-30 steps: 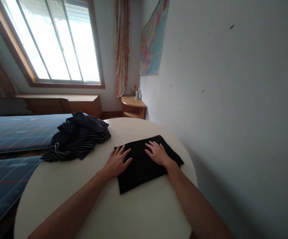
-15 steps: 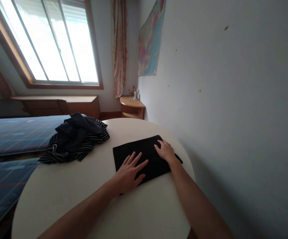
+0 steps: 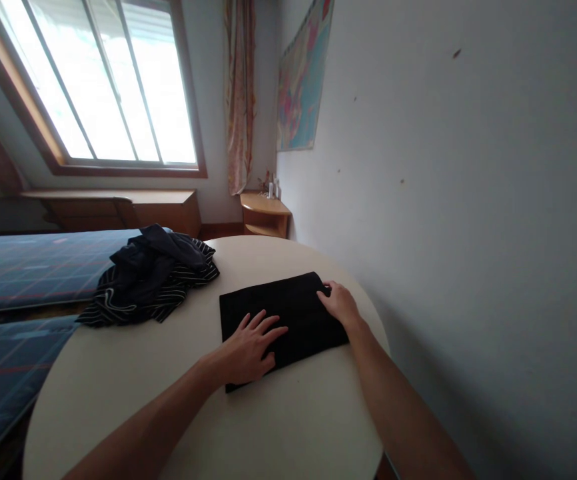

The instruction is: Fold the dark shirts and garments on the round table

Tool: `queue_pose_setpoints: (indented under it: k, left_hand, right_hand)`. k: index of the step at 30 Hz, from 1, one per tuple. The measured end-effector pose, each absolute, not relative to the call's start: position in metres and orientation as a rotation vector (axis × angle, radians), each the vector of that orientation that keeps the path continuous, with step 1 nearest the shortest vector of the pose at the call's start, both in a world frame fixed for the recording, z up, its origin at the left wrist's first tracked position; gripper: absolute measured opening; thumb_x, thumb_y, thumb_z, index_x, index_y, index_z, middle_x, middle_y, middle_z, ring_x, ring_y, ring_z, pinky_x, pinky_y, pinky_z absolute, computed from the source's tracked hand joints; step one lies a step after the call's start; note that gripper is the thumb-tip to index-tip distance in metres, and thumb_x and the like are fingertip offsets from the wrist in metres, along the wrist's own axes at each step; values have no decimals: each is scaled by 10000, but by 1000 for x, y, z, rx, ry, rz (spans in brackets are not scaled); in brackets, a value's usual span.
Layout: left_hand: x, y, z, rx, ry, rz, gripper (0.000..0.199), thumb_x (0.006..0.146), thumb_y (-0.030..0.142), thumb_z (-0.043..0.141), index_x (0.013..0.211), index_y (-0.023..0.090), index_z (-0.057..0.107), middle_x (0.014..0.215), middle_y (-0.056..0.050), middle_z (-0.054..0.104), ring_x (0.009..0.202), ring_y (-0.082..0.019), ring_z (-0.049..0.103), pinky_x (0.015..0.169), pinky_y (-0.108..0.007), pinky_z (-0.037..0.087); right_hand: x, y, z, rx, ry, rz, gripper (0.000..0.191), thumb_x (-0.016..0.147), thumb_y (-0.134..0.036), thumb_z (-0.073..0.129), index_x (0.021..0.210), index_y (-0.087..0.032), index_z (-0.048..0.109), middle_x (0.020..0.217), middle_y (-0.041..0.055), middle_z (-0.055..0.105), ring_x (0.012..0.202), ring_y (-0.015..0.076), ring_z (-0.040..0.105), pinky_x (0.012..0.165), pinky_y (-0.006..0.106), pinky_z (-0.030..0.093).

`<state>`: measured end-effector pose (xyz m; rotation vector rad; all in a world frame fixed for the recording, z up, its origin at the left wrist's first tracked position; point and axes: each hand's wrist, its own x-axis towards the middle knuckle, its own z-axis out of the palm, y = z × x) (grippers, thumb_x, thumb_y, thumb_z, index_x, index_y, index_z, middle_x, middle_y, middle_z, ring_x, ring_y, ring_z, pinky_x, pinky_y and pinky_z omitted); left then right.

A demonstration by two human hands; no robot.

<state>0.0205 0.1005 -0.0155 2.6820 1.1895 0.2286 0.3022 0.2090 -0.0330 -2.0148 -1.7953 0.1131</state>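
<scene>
A folded black cloth (image 3: 288, 303) lies flat on the round cream table (image 3: 278, 427) in front of me; its exact kind does not show. My left hand (image 3: 251, 347) rests on its near left part, palm down with the fingers spread. At the right end of the cloth, my right hand (image 3: 339, 303) has its thumb on top and its fingers curled round the edge, partly hidden. Farther left, a crumpled heap of dark clothes (image 3: 153, 273), some with thin white stripes, sits at the table's edge.
Mattresses with a blue checked cover (image 3: 33, 270) adjoin the table on the left. A white wall (image 3: 468, 233) runs close along the right side. Behind stand a wooden desk (image 3: 163, 207) beneath the window and a small corner shelf (image 3: 266, 205).
The black cloth has slid slightly left, and the flap that stuck out at its right end no longer shows. My right hand has moved to that edge and curled; the left has shifted left.
</scene>
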Motion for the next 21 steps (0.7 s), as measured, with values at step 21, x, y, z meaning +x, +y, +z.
queue_pose_setpoints:
  k: [21]
  left_hand:
    - [23, 99, -23, 2742, 1154, 257, 537, 989, 464, 421, 1510, 419, 300, 1627, -6, 209, 1490, -372, 81, 1166, -620, 159]
  right_hand:
    - [283, 204, -28, -2199, -1756, 93, 401, 898, -486, 535, 1082, -171, 701, 1168, 153, 663, 1075, 272, 630, 886, 369, 485]
